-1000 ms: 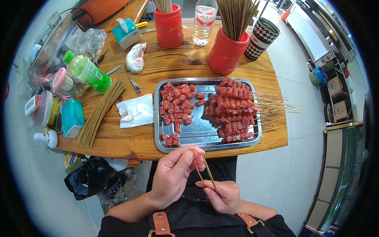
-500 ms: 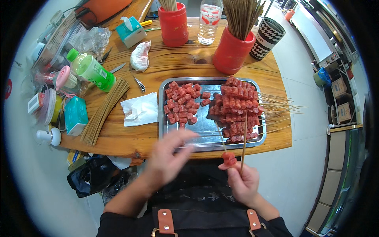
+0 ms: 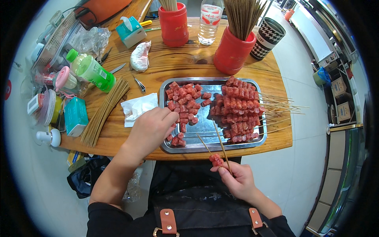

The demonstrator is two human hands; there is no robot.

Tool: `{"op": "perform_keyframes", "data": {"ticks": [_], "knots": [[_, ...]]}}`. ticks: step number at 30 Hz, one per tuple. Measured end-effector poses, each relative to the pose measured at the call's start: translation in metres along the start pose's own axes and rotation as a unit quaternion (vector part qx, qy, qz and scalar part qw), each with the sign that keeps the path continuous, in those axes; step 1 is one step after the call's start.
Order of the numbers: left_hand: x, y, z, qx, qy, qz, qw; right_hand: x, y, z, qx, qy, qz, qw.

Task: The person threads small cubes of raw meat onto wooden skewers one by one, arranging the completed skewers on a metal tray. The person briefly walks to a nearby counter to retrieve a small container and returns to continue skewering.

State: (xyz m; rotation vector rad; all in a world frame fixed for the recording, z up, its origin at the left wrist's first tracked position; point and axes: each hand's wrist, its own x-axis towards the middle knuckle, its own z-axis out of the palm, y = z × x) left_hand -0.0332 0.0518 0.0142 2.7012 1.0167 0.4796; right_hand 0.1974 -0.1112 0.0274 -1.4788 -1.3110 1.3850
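Note:
At the left side of the metal tray (image 3: 205,130), my left hand (image 3: 154,125) reaches into a pile of cut red sausage pieces (image 3: 184,98). Its fingers are bent and pinched together around a sausage piece (image 3: 173,125), mostly hidden by the hand. In front of the tray, my right hand (image 3: 237,177) grips two bamboo skewers. One skewer (image 3: 203,143) carries a few sausage pieces (image 3: 216,159) just above my thumb; the other skewer (image 3: 222,144) is bare. Stacked loaded sausage skewers (image 3: 239,104) fill the tray's right side, their sticks jutting past its rim.
Loose bamboo skewers (image 3: 106,111) and a white tissue (image 3: 138,107) lie left of the tray. Behind it stand red skewer holders (image 3: 233,51), a water bottle (image 3: 209,21) and a patterned cup (image 3: 267,38). A green bottle (image 3: 92,72) lies at the left.
My left hand has moved left and away from me, from the tray's front edge onto the sausage pile. My right hand has shifted slightly left, tilting its skewers leftward.

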Motion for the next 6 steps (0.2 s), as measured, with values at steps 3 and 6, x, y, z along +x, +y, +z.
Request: {"op": "perform_keyframes", "data": {"ticks": [3,6], "knots": [[-0.005,0.002,0.000,-0.145,0.012,-0.111,0.983,-0.001,-0.001,0.001,0.002,-0.005,0.003,1.000],[-0.011,0.010,0.014,-0.522,0.059,-0.219,0.822,0.001,-0.002,0.004,0.010,-0.004,-0.011,1.000]]}}
